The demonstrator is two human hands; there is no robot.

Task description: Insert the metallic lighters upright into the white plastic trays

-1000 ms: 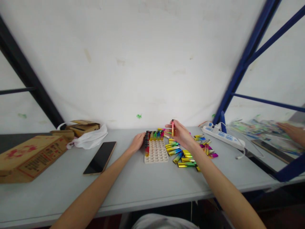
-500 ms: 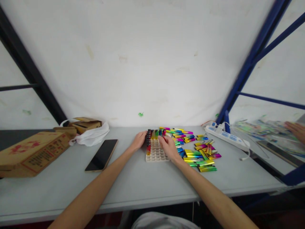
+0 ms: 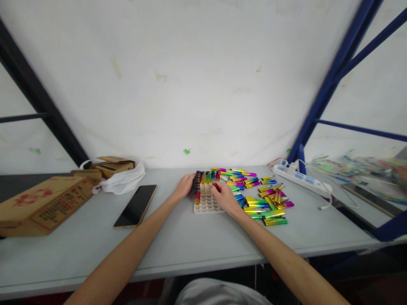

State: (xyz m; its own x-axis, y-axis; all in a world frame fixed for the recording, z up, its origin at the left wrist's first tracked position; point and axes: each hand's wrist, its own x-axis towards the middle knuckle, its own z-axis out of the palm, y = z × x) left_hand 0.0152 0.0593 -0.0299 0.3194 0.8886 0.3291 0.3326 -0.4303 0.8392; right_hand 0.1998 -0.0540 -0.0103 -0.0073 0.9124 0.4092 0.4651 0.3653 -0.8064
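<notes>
We rest our left hand (image 3: 184,188) against the left edge of the white tray (image 3: 205,202), a block full of round holes that lies flat on the grey surface (image 3: 197,241). The left fingers curl loosely around the tray's far left corner, touching it beside the lighters standing there; we cannot tell whether they grip anything.

Our right hand (image 3: 226,198) lies over the right part of the tray, and its fingers pinch a red lighter (image 3: 216,186) at the far end, right at the back row of holes. The lighter is small and partly covered by the hand, so we cannot tell whether it already sits in a hole.

A row of standing lighters (image 3: 207,177) fills the tray's far edge, and a short column of them runs down its left side. The rest of the holes show bare.

Just to the right of the tray a heap of loose lighters (image 3: 259,196) lies scattered flat, in shiny yellow, green, pink and blue, some overlapping.

Further right a white power strip (image 3: 300,178) lies on the surface with its cable trailing. To the left of our left arm a dark phone (image 3: 136,205) lies face up, and beyond it a white plastic bag (image 3: 122,181) and a brown cardboard box (image 3: 43,205).
</notes>
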